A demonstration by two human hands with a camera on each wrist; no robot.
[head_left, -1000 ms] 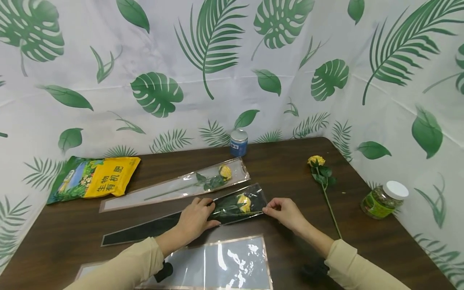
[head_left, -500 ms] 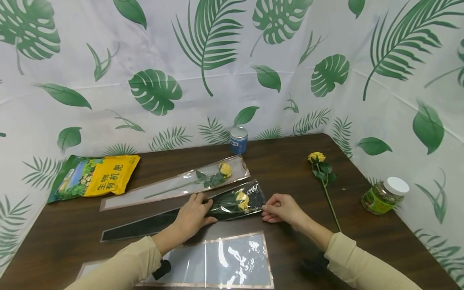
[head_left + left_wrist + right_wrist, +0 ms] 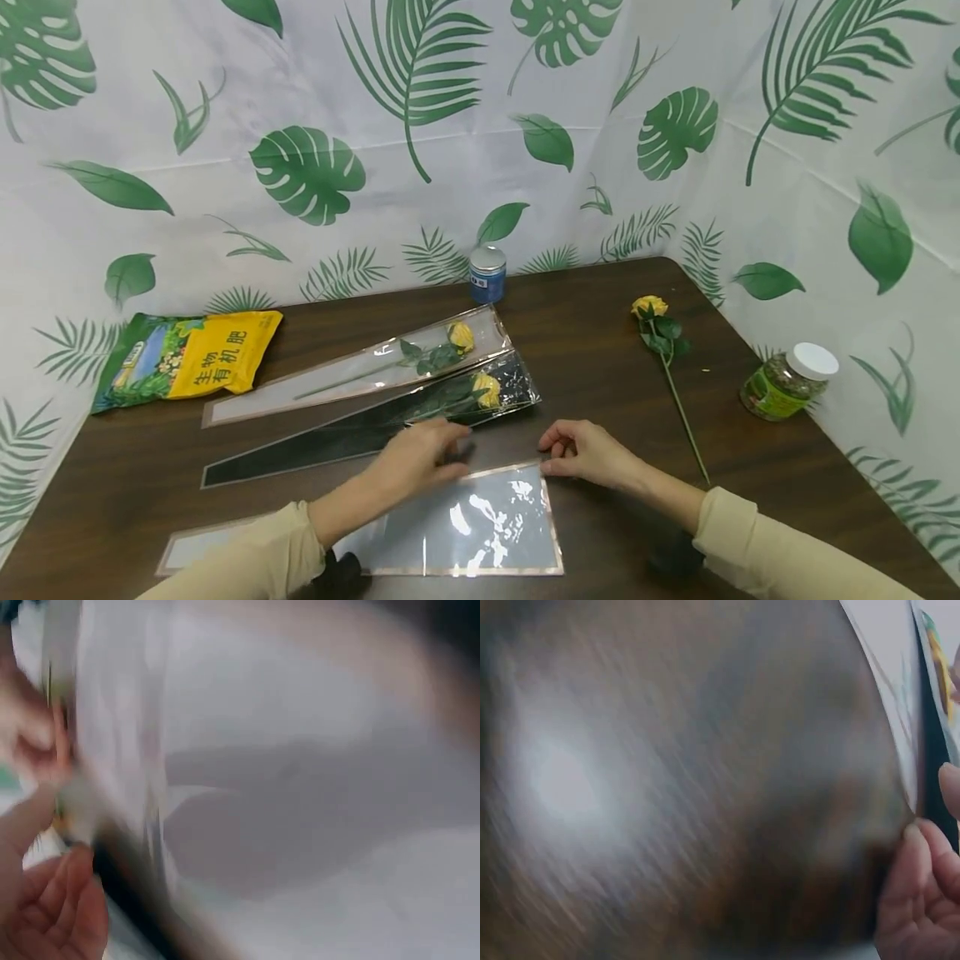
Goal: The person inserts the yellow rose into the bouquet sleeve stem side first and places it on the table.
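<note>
A black-backed clear flower sleeve [image 3: 315, 450] lies on the table with a yellow rose [image 3: 486, 390] inside its wide end. In front of it lies a white-backed sleeve [image 3: 450, 525] with a copper-coloured border, its left part hidden by my left arm. My left hand [image 3: 420, 454] hovers at the back edge of this white sleeve, thumb and fingers apart, holding nothing. My right hand [image 3: 588, 454] has its thumb tip at the sleeve's back right corner, with the index finger lifted off it. The left wrist view is blurred and shows the white sleeve [image 3: 300, 825] close up.
Behind lies another white sleeve [image 3: 277, 396] holding a yellow rose [image 3: 461, 337]. A loose yellow rose [image 3: 649, 307] lies at right, near a white-lidded jar [image 3: 789, 382]. A blue tin [image 3: 487, 275] and a yellow-green fertilizer bag [image 3: 187, 357] stand and lie at the back.
Both hands have let go of the black sleeve and come toward me to the front white sleeve. The black sleeve has shifted back, up against the rear white sleeve.
</note>
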